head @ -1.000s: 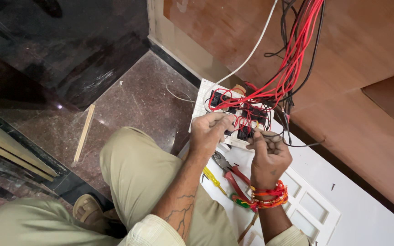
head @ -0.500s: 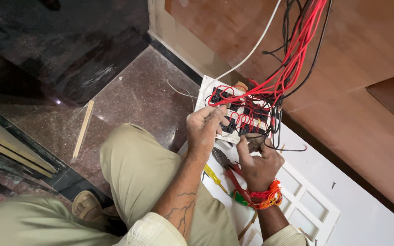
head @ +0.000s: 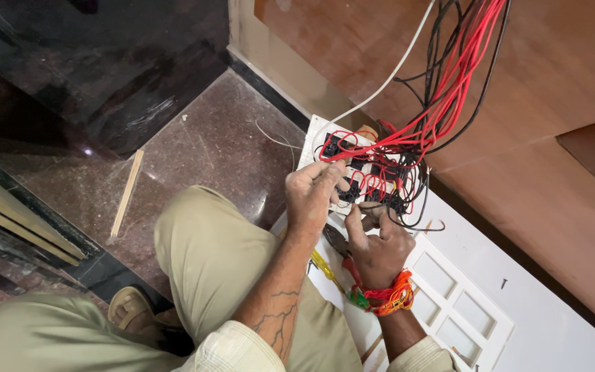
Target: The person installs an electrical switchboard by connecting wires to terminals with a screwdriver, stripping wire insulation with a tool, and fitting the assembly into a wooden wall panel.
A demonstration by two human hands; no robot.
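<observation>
The left hand pinches its grip together on the near edge of a white switch plate, which lies back-side up on a white panel on the floor. The right hand presses fingers against the plate's lower edge; whether its grip clamps anything cannot be told. Red and black wires run up from the plate. Pliers lie between the wrists.

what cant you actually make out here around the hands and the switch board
Head view, the only one:
- Left hand: its fingertips curl under, so what they pinch is hidden.
- Right hand: covers the near edge of the switch board.
- Board terminals: too small, tangled under red wires.
- Wires' far ends: cut off by the top edge.
- Pliers: mostly hidden between the wrists.
</observation>
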